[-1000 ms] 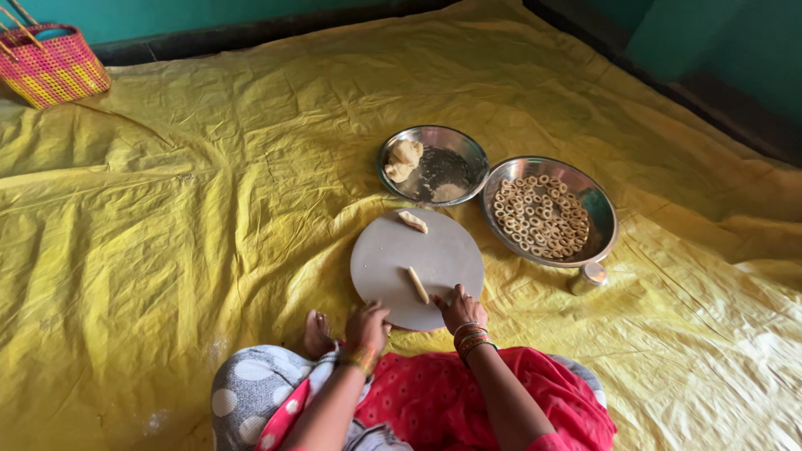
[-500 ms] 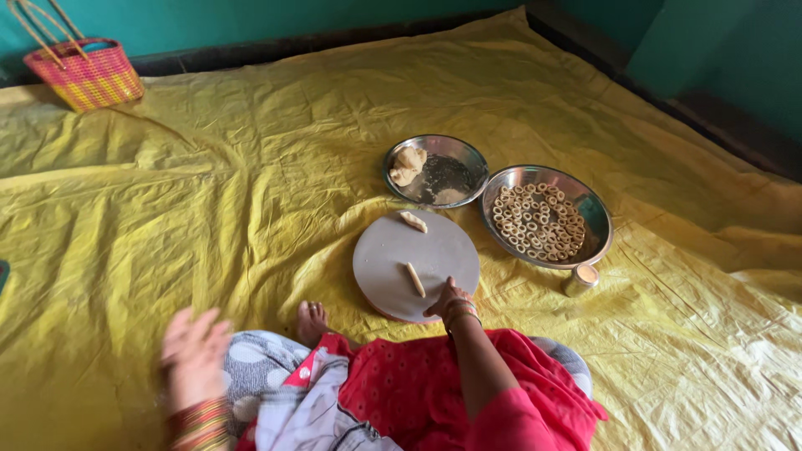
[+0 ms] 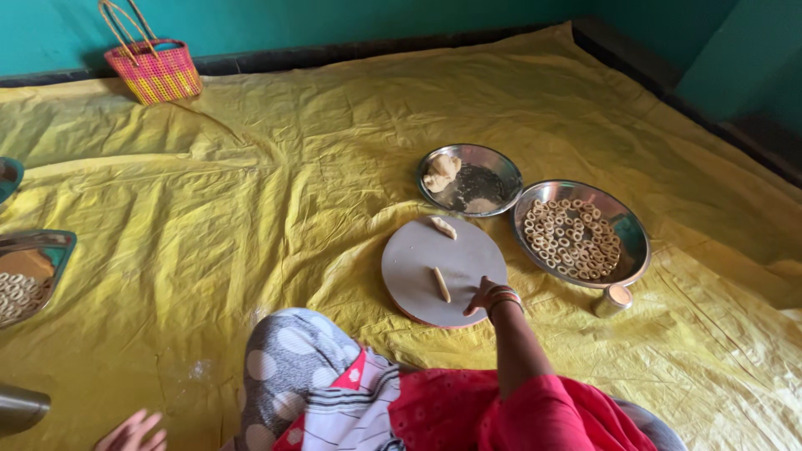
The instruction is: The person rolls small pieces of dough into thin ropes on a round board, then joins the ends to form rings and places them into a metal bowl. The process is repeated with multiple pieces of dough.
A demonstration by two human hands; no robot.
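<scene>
My right hand (image 3: pixel 482 294), with bangles at the wrist, rests on the near right edge of a round grey board (image 3: pixel 418 255) and holds nothing. A rolled dough stick (image 3: pixel 440 284) lies on the board just left of that hand. A smaller dough piece (image 3: pixel 444 226) sits at the board's far edge. My left hand (image 3: pixel 129 433) is low at the bottom left, fingers spread and empty, over the yellow sheet (image 3: pixel 251 167). Behind the board, one steel plate (image 3: pixel 504 166) holds a dough lump (image 3: pixel 440 171) and another steel plate (image 3: pixel 639 246) holds several dough rings (image 3: pixel 572 238).
A small steel cup (image 3: pixel 612 298) stands near the ring plate. A pink and yellow woven basket (image 3: pixel 155 71) sits at the far left by the teal wall. At the left edge are a steel tray (image 3: pixel 52 242) with more rings and a steel vessel (image 3: pixel 17 407).
My left hand has left the board and swung out to the lower left. My right hand stays at the board's edge. The view has turned left, showing the tray there.
</scene>
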